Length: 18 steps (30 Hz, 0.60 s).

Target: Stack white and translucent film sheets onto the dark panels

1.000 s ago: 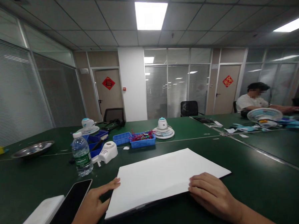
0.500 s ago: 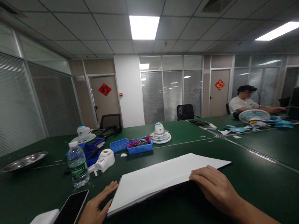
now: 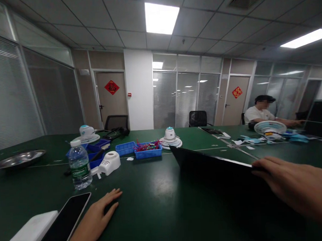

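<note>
1. The board (image 3: 214,171) is in the lower right of the frame, lifted and tilted, its dark side in view and a thin pale strip along its top edge.
2. The right hand (image 3: 296,185), at the right edge, has its fingers clamped on the board's upper right edge.
3. The left hand (image 3: 97,215), at lower left, is on the green bench (image 3: 152,214), palm down and holding nothing. Its thumb is apart from the other fingers, and the board is well apart from it.
4. Just beside the left hand is the phone (image 3: 66,220), dark face up; next to it, in the bottom left corner, is a white box (image 3: 30,231).
5. The bottle (image 3: 80,168), left of centre, stands upright with a green label, near a white housing (image 3: 110,162).
6. Behind them are dark blue bins (image 3: 95,152).
7. Nearer the middle, a blue tray (image 3: 148,153) holds red wires (image 3: 147,146), with a white fan (image 3: 170,138) just behind its right end.
8. A metal dish (image 3: 18,159) is at the left edge.
9. At the right, a person (image 3: 259,113) in a white top sits behind another fan (image 3: 270,127).
</note>
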### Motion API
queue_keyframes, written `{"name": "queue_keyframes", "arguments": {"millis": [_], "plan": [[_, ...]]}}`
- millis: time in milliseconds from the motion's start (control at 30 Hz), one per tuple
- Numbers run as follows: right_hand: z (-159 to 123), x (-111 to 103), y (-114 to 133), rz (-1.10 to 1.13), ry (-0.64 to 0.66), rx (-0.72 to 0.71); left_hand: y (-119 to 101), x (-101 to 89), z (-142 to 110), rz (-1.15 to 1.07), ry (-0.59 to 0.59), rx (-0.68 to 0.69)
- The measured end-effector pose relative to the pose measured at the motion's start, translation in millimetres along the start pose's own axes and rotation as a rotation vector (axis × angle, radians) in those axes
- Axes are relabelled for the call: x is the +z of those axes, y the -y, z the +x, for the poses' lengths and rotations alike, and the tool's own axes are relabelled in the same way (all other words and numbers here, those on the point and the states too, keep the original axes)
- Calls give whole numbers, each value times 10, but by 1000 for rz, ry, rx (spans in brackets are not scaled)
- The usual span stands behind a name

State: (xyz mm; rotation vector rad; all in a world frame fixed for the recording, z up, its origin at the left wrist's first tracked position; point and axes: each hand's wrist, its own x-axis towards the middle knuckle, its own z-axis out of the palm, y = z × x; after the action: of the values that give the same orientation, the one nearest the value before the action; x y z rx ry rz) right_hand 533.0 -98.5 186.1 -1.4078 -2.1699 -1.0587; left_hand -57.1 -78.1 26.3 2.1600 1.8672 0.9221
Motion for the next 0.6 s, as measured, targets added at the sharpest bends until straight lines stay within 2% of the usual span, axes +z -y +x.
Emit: {"name": "queue_keyframes", "arguments": {"millis": [133, 300, 500, 600], "plan": [[48, -35, -225, -83, 99, 66, 61, 30, -10, 1, 15, 7], [146, 23, -394, -126, 221, 111, 97, 59, -18, 5, 21, 11], [229, 78, -479, -148, 181, 106, 118, 78, -19, -4, -33, 27], [222, 83, -493, -99, 193, 108, 79, 60, -19, 17, -14, 15]]}}
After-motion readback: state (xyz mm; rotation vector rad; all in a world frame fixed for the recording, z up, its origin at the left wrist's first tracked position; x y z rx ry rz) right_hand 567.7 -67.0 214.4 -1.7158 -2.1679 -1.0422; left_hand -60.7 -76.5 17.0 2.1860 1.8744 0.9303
